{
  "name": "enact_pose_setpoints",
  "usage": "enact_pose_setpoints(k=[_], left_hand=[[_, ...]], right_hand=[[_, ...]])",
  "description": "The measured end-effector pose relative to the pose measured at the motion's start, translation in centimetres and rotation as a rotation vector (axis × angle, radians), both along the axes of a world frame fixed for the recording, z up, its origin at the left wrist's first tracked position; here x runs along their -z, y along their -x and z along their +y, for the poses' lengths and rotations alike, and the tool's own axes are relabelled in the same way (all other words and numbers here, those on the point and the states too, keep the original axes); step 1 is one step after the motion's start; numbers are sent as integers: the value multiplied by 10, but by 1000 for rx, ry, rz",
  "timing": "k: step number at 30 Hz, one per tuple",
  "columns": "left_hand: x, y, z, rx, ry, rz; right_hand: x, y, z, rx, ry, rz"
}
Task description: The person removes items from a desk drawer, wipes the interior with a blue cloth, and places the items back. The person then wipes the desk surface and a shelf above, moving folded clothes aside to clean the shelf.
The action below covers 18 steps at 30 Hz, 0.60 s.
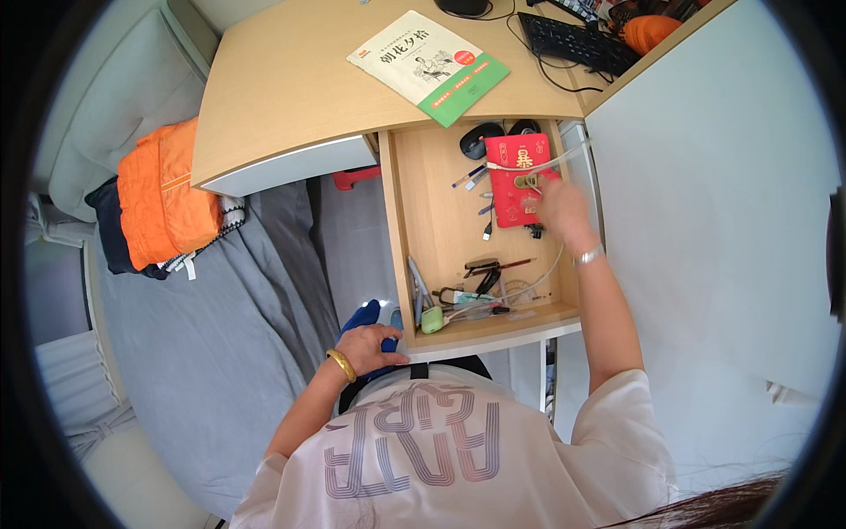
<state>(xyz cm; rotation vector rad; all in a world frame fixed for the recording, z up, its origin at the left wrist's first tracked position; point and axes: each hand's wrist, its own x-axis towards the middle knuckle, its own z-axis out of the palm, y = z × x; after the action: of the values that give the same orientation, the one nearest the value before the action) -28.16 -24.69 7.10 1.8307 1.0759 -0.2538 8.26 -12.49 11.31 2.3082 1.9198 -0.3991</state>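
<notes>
An open wooden desk drawer [429, 238] lies before me. My left hand [371, 347] rests at its front left corner, thumb on the white front edge. My right hand [565, 208], slightly blurred, is at the right side of a red booklet or pouch [512, 205] with gold print; its fingertips are near a white cable [555, 264], and whether they hold anything is unclear. The cable runs over the red item and down to a green case [433, 320]. A black mouse [480, 140] lies behind; glasses [488, 274], pens [418, 284] and a clear protractor [519, 291] lie near the front.
A paperback book [429, 63] lies on the desktop [284, 86], overhanging the drawer slightly. A black keyboard [578, 43] and cables are at the back right. A white panel [700, 198] stands right. Folded orange clothing [168, 198] sits on the grey bed [198, 370] at left.
</notes>
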Motion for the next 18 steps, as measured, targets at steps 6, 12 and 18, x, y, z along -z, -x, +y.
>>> enact_pose_setpoints(k=[6, 12, 18], left_hand=[[2, -7, -3, 0, -78, -33], [-7, -12, -1, 70, -68, 47], [1, -10, -4, 50, -54, -26]], right_hand=[[67, 38, -84, -655, -176, 118], [78, 22, -85, -486, -80, 267], [67, -32, -45, -33, -298, 181]])
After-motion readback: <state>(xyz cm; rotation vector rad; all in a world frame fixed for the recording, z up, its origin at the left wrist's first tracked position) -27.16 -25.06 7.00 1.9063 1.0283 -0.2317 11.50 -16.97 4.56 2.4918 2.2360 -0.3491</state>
